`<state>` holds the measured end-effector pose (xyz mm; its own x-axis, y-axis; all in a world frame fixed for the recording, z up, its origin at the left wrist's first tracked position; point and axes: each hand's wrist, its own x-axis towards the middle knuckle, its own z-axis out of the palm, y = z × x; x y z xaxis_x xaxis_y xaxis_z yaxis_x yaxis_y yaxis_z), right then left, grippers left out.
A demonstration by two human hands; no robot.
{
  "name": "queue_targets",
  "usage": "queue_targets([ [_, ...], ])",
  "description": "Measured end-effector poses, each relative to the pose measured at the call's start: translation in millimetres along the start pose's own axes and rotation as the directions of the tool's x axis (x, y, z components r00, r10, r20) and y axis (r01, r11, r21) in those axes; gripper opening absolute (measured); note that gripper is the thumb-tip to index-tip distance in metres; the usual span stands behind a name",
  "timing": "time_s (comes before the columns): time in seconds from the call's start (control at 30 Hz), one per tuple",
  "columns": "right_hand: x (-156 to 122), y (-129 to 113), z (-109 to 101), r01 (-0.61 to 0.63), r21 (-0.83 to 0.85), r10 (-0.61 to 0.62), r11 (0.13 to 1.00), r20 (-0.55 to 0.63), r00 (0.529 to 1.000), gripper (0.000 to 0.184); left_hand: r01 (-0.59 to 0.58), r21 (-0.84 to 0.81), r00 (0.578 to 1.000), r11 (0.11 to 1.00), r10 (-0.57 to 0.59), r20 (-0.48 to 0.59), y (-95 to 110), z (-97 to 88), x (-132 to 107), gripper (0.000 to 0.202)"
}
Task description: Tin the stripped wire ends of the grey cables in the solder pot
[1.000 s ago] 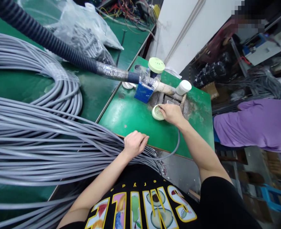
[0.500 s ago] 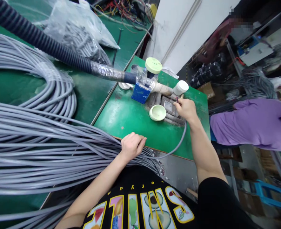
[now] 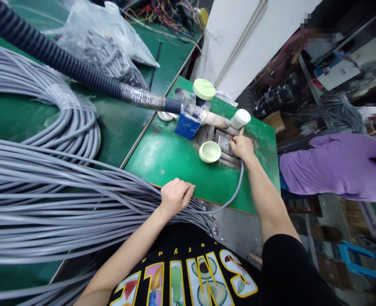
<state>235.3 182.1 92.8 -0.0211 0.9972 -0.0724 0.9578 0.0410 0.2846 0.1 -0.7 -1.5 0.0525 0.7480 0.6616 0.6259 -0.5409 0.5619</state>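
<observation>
A grey cable [image 3: 238, 190] is pinched near its end in my right hand [image 3: 242, 148], and its thin wires point toward a small, shiny square metal surface [image 3: 224, 143] in a grimy frame. From there the cable loops down to the table's front edge. At that edge my left hand [image 3: 176, 196] is closed over a thick bundle of grey cables [image 3: 124, 191]; its palm side is hidden. Past the left hand, stripped cable ends [image 3: 213, 223] hang out. A pale green cup [image 3: 210, 151] stands just left of the metal surface.
A white-lidded jar [image 3: 240, 118], a green-lidded container [image 3: 204, 89] and a blue box [image 3: 187, 125] sit behind on the green table [image 3: 152, 155]. A dark corrugated hose [image 3: 89, 70] crosses from upper left. Coiled cables [image 3: 76, 114] lie left. A person in purple [image 3: 334, 165] is at right.
My right hand has moved slightly left with the cable end, closer over the metal surface, and the cable's loop has shifted left too. The left hand stays on the bundle.
</observation>
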Motion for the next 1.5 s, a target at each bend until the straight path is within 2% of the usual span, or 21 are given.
queue_targets([
  [0.23, 0, 2, 0, -0.015, 0.084, 0.018, 0.996, -0.036, 0.999, 0.029, 0.002, -0.01, 1.0, 1.0, -0.002, -0.003, 0, 0.2, 0, 0.011],
  [0.33, -14, 6, -13, -0.012, 0.259, 0.037, 0.966, -0.091, 0.995, 0.026, 0.002, -0.016, 1.0, 1.0, -0.003, -0.004, 0, 0.9, 0, 0.011],
  [0.4, -33, 6, -24, 0.015, 0.484, 0.038, 0.875, -0.1, 0.994, 0.029, 0.009, -0.021, 1.0, 1.0, -0.01, -0.004, 1, 1.0, 1, 0.01],
  [0.47, -58, 0, -34, 0.056, 0.705, 0.009, 0.707, -0.088, 0.996, 0.03, 0.04, -0.053, 0.999, 0.998, -0.04, 0.001, 4, 0.3, 3, 0.01],
  [0.57, -97, -21, -39, 0.136, 0.87, -0.088, 0.474, -0.107, 0.99, 0.03, 0.174, -0.249, 0.984, 0.953, -0.177, 0.009, 13, -2.3, 9, 0.012],
  [0.63, -119, -40, -36, 0.153, 0.919, -0.135, 0.362, -0.11, 0.985, 0.03, 0.328, -0.458, 0.936, 0.826, -0.349, 0.04, 20, -3.1, 15, 0.012],
  [0.67, -128, -50, -34, 0.153, 0.937, -0.149, 0.315, -0.111, 0.983, 0.03, 0.409, -0.56, 0.893, 0.721, -0.442, 0.084, 24, -2.8, 17, 0.013],
  [0.73, -141, -69, -30, 0.146, 0.965, -0.155, 0.219, -0.113, 0.981, 0.025, 0.536, -0.718, 0.78, 0.444, -0.585, 0.22, 31, -0.3, 22, 0.021],
  [0.8, -151, -83, -27, 0.132, 0.983, -0.139, 0.128, -0.114, 0.984, 0.022, 0.576, -0.801, 0.682, 0.164, -0.637, 0.36, 36, 3.5, 27, 0.027],
  [0.87, -158, -91, -26, 0.125, 0.99, -0.127, 0.072, -0.115, 0.985, 0.028, 0.545, -0.838, 0.639, -0.036, -0.629, 0.443, 40, 7.3, 30, 0.024],
  [0.97, -164, -93, -27, 0.128, 0.99, -0.14, 0.062, -0.118, 0.983, 0.032, 0.486, -0.846, 0.635, -0.217, -0.578, 0.513, 44, 10.7, 32, 0.023],
  [1.1, -170, -91, -28, 0.1, 0.994, -0.195, 0.038, -0.091, 0.976, 0.033, 0.486, -0.808, 0.622, -0.333, -0.518, 0.587, 47, 11.0, 30, 0.026],
  [1.23, -174, -92, -27, 0.078, 0.997, -0.285, 0.002, -0.074, 0.956, 0.036, 0.517, -0.779, 0.625, -0.356, -0.465, 0.627, 47, 7.3, 28, 0.025],
  [1.33, -179, -93, -27, 0.088, 0.996, -0.319, 0.015, -0.079, 0.945, 0.041, 0.502, -0.796, 0.62, -0.338, -0.501, 0.604, 45, 0.2, 28, 0.023],
  [1.4, -184, -92, -25, 0.121, 0.99, -0.321, 0.076, -0.091, 0.943, 0.043, 0.476, -0.819, 0.619, -0.319, -0.541, 0.57, 41, -6.7, 28, 0.022],
  [1.5, -193, -88, -21, 0.189, 0.954, -0.317, 0.233, -0.109, 0.942, 0.022, 0.425, -0.855, 0.636, -0.296, -0.575, 0.515, 34, -18.0, 28, 0.022],
])
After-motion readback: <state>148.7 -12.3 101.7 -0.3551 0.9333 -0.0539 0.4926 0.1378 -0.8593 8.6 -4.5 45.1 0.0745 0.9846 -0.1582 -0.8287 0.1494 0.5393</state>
